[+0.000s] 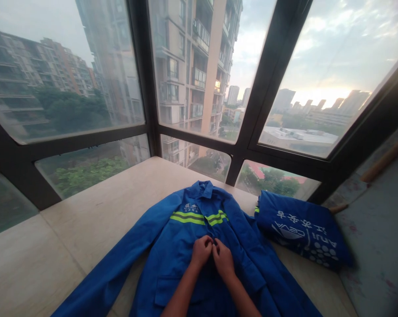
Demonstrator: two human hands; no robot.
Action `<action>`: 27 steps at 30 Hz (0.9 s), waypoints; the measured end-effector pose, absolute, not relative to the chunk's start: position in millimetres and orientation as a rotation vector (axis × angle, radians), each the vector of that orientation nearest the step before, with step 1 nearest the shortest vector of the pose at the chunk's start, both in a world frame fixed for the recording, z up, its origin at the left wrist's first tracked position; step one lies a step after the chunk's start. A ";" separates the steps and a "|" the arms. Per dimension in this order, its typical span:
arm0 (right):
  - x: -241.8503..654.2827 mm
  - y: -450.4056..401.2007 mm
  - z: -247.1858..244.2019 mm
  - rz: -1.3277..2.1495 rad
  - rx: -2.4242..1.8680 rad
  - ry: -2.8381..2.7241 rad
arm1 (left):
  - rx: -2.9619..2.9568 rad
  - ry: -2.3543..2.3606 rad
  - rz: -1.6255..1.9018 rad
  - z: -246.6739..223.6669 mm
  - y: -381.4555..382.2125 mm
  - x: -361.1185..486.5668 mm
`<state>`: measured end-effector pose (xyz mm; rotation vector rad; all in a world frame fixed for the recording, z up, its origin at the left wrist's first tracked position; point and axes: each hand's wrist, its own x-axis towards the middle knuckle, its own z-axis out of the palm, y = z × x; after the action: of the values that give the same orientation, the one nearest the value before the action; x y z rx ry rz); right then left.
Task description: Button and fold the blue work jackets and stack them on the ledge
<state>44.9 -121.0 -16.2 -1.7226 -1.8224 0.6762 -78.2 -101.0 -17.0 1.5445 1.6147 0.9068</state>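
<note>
The jacket (172,248) is bright blue, crossed at the chest by two fluorescent yellow-green stripes with a grey band between them, and carries a small white printed logo above. The folded garment (293,207) is a deeper blue, printed with white lettering and a cluster of white dots, with yellow-green showing at its left edge. The ledge (96,220) is cream with faint mottling and a darker joint line. The window frame (149,110) is dark brown, nearly black. The wall (380,246) is pale grey with scattered reddish blotches; the stick (388,158) is orange-brown.
</note>
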 end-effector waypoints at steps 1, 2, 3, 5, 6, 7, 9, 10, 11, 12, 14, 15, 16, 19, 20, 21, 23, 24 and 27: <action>45.7 -121.1 -18.3 0.687 -1.714 -1.814 | 1.542 1.618 0.902 -17.4 -100.6 -77.7; 46.4 -121.2 -19.8 0.697 -1.707 -1.805 | 1.538 1.623 0.898 -17.9 -99.9 -77.2; 46.9 -121.1 -20.8 0.703 -1.703 -1.797 | 1.534 1.631 0.895 -18.4 -99.1 -76.7; 47.2 -119.7 -21.1 0.710 -1.705 -1.781 | 1.526 1.643 0.891 -19.4 -96.6 -76.6; 47.3 -118.2 -20.6 0.712 -1.710 -1.773 | 1.525 1.646 0.887 -19.8 -95.1 -76.8; 47.3 -116.3 -19.7 0.714 -1.717 -1.766 | 1.526 1.647 0.883 -20.1 -93.7 -77.2; 47.3 -111.9 -17.1 0.715 -1.739 -1.757 | 1.528 1.651 0.876 -20.2 -91.1 -77.7; 47.3 -110.0 -15.7 0.714 -1.753 -1.754 | 1.528 1.655 0.874 -20.0 -90.1 -77.8; 47.1 -108.7 -14.3 0.713 -1.769 -1.752 | 1.528 1.661 0.874 -19.6 -89.4 -77.6; 46.8 -108.1 -13.0 0.712 -1.786 -1.750 | 1.526 1.666 0.876 -19.1 -88.9 -77.4; 45.3 -109.3 -11.1 0.705 -1.828 -1.744 | 1.520 1.670 0.886 -17.7 -88.4 -76.7; 44.1 -110.8 -10.4 0.702 -1.850 -1.739 | 1.516 1.667 0.891 -17.0 -88.4 -76.4; 42.7 -112.7 -10.0 0.698 -1.873 -1.734 | 1.511 1.661 0.896 -16.3 -88.3 -76.3; 37.8 -118.5 -9.4 0.689 -1.926 -1.717 | 1.491 1.634 0.910 -15.3 -88.4 -76.6; 36.3 -119.9 -9.4 0.687 -1.937 -1.712 | 1.483 1.624 0.914 -15.4 -88.3 -76.8; 35.1 -121.0 -9.4 0.685 -1.945 -1.707 | 1.475 1.612 0.919 -15.8 -88.3 -77.1; 33.5 -122.3 -9.7 0.683 -1.954 -1.699 | 1.455 1.591 0.924 -17.0 -87.8 -77.6; 33.2 -122.6 -10.0 0.684 -1.957 -1.696 | 1.441 1.584 0.920 -17.6 -87.3 -77.9; 33.1 -123.3 -11.5 0.684 -1.939 -1.706 | 1.395 1.579 0.875 -19.0 -84.5 -78.8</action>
<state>33.1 -123.3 -11.5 -1.9393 -1.7057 0.6842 -78.8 -84.5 -19.0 1.3950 1.5788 0.8750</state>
